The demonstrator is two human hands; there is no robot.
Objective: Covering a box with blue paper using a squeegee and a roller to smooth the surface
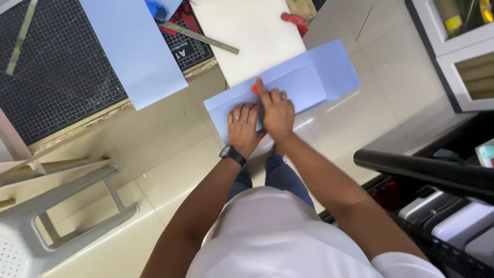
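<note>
A folded light blue paper sheet [314,77] lies on the tiled floor in front of me. My left hand [243,127], with a ring and a dark wristwatch, presses flat on the sheet's near left part. My right hand [276,110] lies next to it and grips a small red object [254,89], held against the paper's fold. Most of the red object is hidden by my fingers.
A white board [247,36] lies just beyond the blue paper. A second blue sheet [134,46] rests on a black gridded cutting mat [56,77] with metal rulers [198,37]. A grey plastic stool [62,206] stands at left, a black roll [422,167] and shelves at right.
</note>
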